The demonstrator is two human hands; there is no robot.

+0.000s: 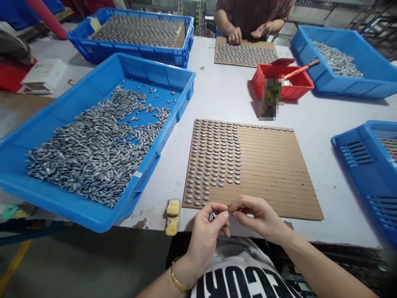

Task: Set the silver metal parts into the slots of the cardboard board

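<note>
In the head view my left hand (209, 223) is closed around a few small silver spindle-shaped metal pieces (212, 216), partly covered by the fingers. My right hand (259, 216) is in a pinch, its fingertips meeting those of my left hand; whatever lies between them is too small to make out. Both hands are at the near edge of a grooved cardboard sheet (269, 174). Rows of silver pieces (214, 153) cover its left part, and one row runs along its far edge. The bare grooves are on the right.
To the left stands a blue tray (102, 223) heaped with loose silver pieces (93, 145). Yellow rolls (172, 217) lie beside the cardboard. Beyond are a red bin (297, 93), a blue crate (130, 53) and another blue tray (347, 89). A co-worker's hands (235, 36) work over another filled sheet (245, 56).
</note>
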